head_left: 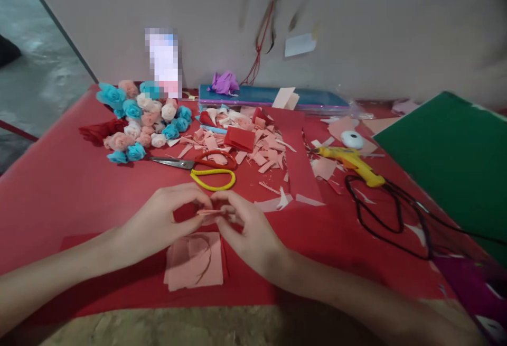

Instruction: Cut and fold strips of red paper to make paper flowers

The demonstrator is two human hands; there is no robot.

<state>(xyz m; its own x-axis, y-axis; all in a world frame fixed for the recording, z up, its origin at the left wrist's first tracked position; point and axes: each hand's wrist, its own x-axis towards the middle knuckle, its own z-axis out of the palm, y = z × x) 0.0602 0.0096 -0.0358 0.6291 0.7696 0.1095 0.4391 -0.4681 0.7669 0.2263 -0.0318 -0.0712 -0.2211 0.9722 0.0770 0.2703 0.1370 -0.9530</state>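
Between my two hands is a small folded piece of pink paper (209,212), seen nearly edge-on. My left hand (164,222) pinches its left side between thumb and fingers. The fingers of my right hand (249,230) close on its other side. Just below lies a stack of pink paper squares (194,264), with a thin curved strip or line across the top one. Beyond my hands, a pair of scissors (194,165) with one red and one yellow handle rests on the red table cover (119,193).
Paper roses (134,116) in blue, pink and white cluster at the back left. Pink paper scraps (253,148) are heaped mid-table. A yellow glue gun (352,164) with a looped black cord (360,214) lies right, beside a green board (447,161). A wall (356,18) stands behind.
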